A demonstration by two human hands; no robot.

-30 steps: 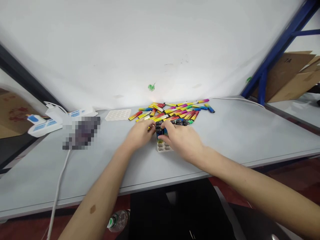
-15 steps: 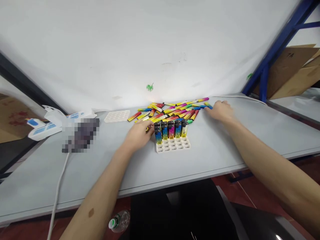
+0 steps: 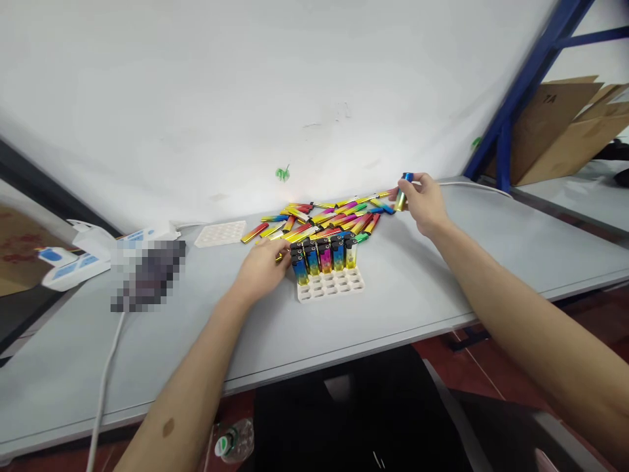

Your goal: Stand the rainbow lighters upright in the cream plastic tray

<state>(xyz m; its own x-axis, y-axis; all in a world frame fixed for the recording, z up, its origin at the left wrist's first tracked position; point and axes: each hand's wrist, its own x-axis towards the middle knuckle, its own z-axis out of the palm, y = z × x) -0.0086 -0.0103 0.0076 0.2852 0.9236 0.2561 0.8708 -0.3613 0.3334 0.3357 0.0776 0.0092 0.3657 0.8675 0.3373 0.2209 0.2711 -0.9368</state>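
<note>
My right hand is raised above the right end of a loose pile of lighters. Its fingers and thumb pinch one lighter, blue at the top and yellow lower down, which stands nearly upright. My left hand rests at the left side of a white tray with rows of slots. Its fingers are curled and reach behind the left-hand lighters; whether they grip the tray or a lighter is hidden. Several lighters with black tops stand in the back rows of this tray, while its front slots show bare.
A second white slotted tray lies behind on the left. A power strip with plugs and a pixelated dark object with a cable lie further left. The wall closes off the table's back. Cardboard boxes stand at right.
My right hand has lifted a blue-and-yellow lighter from the pile's right end and turned it upright. My left hand stays by the tray. The whole view has shifted slightly.
</note>
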